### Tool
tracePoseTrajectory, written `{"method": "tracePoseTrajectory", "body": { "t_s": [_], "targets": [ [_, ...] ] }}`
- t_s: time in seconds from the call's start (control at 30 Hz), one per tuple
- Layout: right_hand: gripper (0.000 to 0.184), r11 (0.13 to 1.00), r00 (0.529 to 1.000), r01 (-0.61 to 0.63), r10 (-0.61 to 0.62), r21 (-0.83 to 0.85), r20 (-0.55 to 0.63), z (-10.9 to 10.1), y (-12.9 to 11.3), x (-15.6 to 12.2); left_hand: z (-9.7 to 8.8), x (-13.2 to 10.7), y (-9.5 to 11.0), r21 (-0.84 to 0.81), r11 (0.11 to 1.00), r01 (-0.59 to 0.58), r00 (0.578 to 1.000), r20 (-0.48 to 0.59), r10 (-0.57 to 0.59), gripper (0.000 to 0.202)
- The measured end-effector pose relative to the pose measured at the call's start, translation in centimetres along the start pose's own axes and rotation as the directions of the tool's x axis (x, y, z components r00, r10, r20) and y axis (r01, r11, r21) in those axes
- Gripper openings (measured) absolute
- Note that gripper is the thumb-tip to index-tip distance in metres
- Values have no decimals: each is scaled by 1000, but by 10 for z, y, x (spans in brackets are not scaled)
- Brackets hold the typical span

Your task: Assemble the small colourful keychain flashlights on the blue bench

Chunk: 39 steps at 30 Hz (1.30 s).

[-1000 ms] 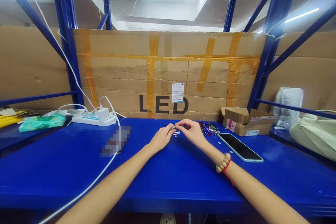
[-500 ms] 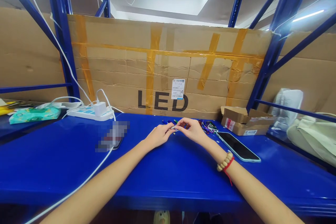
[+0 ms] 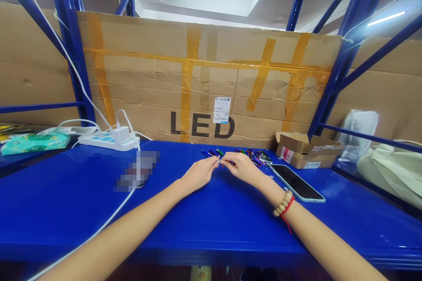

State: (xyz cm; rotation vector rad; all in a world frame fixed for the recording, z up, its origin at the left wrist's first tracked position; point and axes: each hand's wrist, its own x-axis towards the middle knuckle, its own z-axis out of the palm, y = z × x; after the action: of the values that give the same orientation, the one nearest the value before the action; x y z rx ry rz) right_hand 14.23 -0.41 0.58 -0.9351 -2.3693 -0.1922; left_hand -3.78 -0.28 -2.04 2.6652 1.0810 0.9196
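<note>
The small, pale, silvery piece (image 3: pixel 218 161) was just below the centre of the frame in the head view, above the smooth blue desk (image 3: pixel 211 219). The bare left hand (image 3: pixel 199 173) had its grip pinched closed on the piece's left side; the bare right hand (image 3: pixel 243 167), wearing a beaded bracelet (image 3: pixel 282 204), pinched its right. Handling it well probably called for light fingertip pressure and steady wrists. Its long axis seemed to run crosswise between the hands, but fingers hid which end pointed where.
</note>
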Motion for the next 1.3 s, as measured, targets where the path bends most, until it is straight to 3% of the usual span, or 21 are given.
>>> {"method": "tracePoseTrajectory", "body": {
  "t_s": [0.27,0.53,0.77,0.87,0.97,1.03,1.13,1.23,1.3],
  "targets": [
    [36,961,986,-164,167,224,5,5,-8,2,0,0,6,67,998,-21,996,-81,26,22],
    [41,861,968,-209,248,463,-25,9,-9,6,-4,4,12,-1,1000,12,987,-160,-12,24],
    [45,826,967,-250,244,505,79,3,-7,5,-7,5,10,37,999,-12,995,-99,16,21],
    [48,806,955,-286,286,519,83,-7,-2,6,-10,6,11,74,996,46,996,-83,-40,21],
    [48,832,933,-349,352,431,76,-20,11,4,-13,6,11,119,978,171,983,-89,-161,21],
    [46,875,916,-400,374,274,142,-25,22,0,-14,6,9,153,965,212,975,-92,-200,20],
    [40,901,868,-429,390,68,306,-21,37,-6,-14,7,7,216,953,214,976,-86,-200,17],
    [35,907,817,-421,377,7,436,-12,42,-10,-11,8,6,272,943,190,982,-56,-182,17],
    [36,914,812,-405,361,-3,459,-9,41,-10,-10,8,7,301,937,176,984,-46,-170,18]
  ]
}}
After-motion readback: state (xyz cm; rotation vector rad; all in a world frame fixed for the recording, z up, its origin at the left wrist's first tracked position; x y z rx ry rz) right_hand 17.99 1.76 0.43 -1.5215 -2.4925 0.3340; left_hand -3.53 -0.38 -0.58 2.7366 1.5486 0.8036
